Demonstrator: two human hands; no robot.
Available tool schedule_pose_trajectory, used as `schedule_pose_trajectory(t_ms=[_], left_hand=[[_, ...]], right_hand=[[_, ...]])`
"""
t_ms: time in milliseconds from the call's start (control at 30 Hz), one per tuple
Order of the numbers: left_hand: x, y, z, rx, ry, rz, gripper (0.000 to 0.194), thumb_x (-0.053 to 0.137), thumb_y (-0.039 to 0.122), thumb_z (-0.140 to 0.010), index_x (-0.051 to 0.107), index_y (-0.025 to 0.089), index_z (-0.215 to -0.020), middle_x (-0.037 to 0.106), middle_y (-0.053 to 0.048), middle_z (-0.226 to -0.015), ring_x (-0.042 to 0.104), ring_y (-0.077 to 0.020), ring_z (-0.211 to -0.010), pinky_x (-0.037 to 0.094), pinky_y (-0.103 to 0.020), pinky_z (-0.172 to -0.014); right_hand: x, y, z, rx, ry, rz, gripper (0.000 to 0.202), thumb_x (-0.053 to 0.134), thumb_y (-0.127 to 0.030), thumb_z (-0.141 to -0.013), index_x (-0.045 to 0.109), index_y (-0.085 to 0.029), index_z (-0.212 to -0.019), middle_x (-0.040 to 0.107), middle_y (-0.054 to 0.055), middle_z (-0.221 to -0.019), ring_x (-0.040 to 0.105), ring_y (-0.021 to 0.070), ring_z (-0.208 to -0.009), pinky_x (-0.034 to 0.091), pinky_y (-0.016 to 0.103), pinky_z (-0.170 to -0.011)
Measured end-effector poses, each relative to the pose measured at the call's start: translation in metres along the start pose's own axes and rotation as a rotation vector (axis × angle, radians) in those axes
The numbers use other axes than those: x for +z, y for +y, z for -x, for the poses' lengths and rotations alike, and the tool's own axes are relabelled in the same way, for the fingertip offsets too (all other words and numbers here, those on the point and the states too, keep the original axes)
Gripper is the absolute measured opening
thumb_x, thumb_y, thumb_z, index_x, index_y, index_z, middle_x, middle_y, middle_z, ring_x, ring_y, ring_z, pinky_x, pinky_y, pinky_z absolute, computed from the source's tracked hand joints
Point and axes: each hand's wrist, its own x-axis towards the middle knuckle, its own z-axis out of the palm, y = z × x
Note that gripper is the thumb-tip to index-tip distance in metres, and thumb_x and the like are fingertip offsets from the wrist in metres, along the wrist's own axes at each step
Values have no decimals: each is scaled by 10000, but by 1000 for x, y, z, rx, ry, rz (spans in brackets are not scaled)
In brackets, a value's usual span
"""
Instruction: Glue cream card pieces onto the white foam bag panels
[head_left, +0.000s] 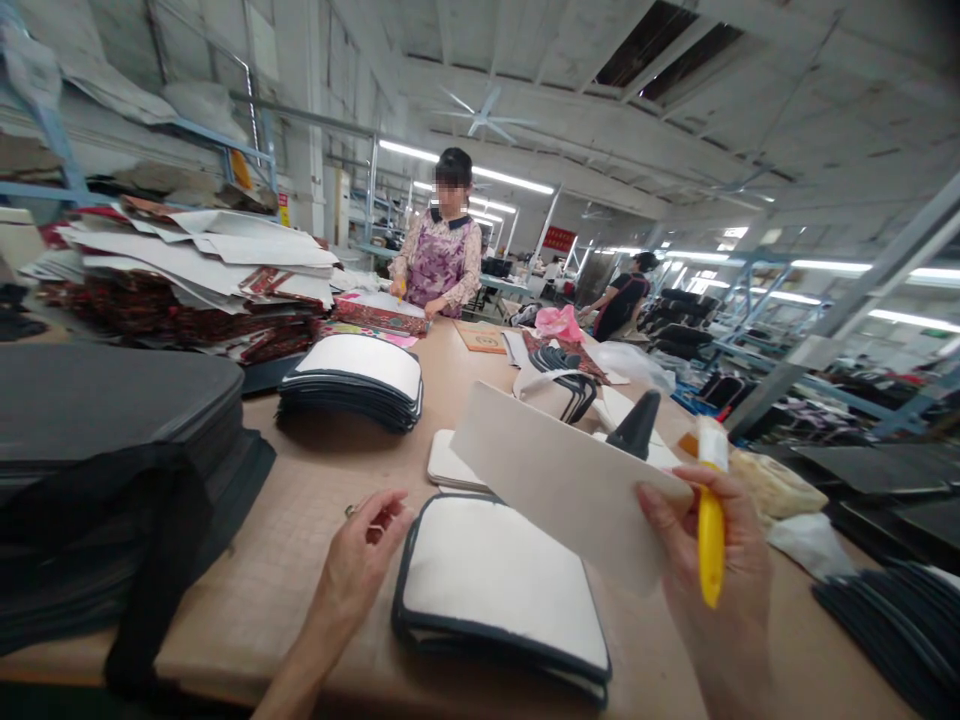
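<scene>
My right hand [709,530] is closed on a thin white board [555,480] and a yellow-handled brush [711,540]. The board slants above a stack of dark-edged panels [502,580], whose top face is white. Beside the left edge of that stack is my left hand [371,540], its fingers loosely curled and apart, with nothing visible in them. A ring shows on one finger. Partly behind the held board lie more white boards [448,465]. A dark, blunt-tipped object [636,425] stands just beyond my right hand; its kind is unclear.
Another stack of white-topped panels [352,380] sits farther back. At left are large black panels [97,400] and a tall pile of white and patterned sheets [210,270]. A co-worker [442,240] stands across the table. Dark panels [892,630] fill the right edge.
</scene>
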Motion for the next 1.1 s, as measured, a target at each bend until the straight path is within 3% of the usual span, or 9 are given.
schedule_pose_trajectory(t_ms=[100, 200, 300, 400, 567, 733, 867, 1000, 1100], left_hand=[[11, 21, 6, -200, -234, 397, 583, 596, 545, -742, 479, 180, -1182, 614, -25, -735, 527, -134, -554, 380, -229, -526], [22, 34, 5, -365, -402, 777, 695, 372, 656, -819, 228, 234, -1353, 650, -67, -837, 586, -148, -584, 406, -236, -536], [21, 36, -2, -426, -421, 982, 710, 266, 699, -819, 306, 219, -1340, 655, -103, -952, 634, -219, -771, 459, -298, -631], [14, 34, -7, -490, -463, 1035, 823, 285, 760, -762, 437, 141, -1282, 657, -131, -998, 621, -287, -891, 463, -352, -733], [9, 39, -9, -419, -480, 952, 758, 387, 714, -766, 433, 183, -1305, 635, -106, -1104, 592, -308, -985, 457, -354, -771], [20, 37, -31, -191, -523, 694, 606, 609, 237, -739, 399, 183, -1305, 588, -95, -1183, 587, -249, -1001, 471, -260, -700], [37, 14, -81, 17, -452, 279, 606, 498, 114, -693, 385, 138, -1288, 584, -117, -1176, 597, -218, -986, 486, -269, -741], [47, -21, -126, 179, -320, -69, 563, 438, 141, -736, 373, 108, -1294, 528, -165, -1219, 542, -250, -1073, 456, -366, -855], [47, -46, -140, 313, -295, -231, 493, 446, 100, -726, 483, 123, -1217, 482, -154, -1270, 435, -262, -1181, 326, -427, -1002]], right_hand=[[2, -14, -1, -65, 0, -41, 268, 670, -339, -714, 548, -231, -927, 582, 23, -930, 563, 160, -763, 450, 285, -686], [-2, -27, 2, -129, -131, -161, 223, 685, -284, -706, 566, -251, -891, 617, 15, -901, 596, 160, -774, 476, 267, -676], [-11, -29, 13, -77, -342, -340, 100, 642, -316, -758, 629, -263, -843, 627, 24, -805, 614, 181, -779, 496, 271, -653], [-20, -14, 24, 30, -447, -350, 172, 596, -408, -786, 680, -257, -789, 631, 61, -822, 607, 213, -828, 499, 263, -607], [-21, 28, 20, -113, -386, -147, 109, 683, -306, -704, 666, -243, -793, 641, 49, -806, 590, 238, -941, 475, 315, -779], [4, 62, -1, -118, -475, -79, 125, 601, -229, -707, 651, -232, -821, 637, 62, -962, 579, 233, -984, 450, 300, -788], [44, 87, -18, 36, -538, -10, 203, 493, -234, -681, 637, -220, -823, 603, 63, -1069, 557, 237, -994, 423, 300, -767], [84, 113, -32, 98, -592, 31, 194, 487, -307, -658, 629, -204, -741, 640, 38, -805, 583, 221, -793, 423, 304, -697], [102, 129, -36, 127, -627, 38, 236, 458, -357, -689, 616, -192, -631, 610, 17, -642, 578, 208, -682, 433, 311, -662]])
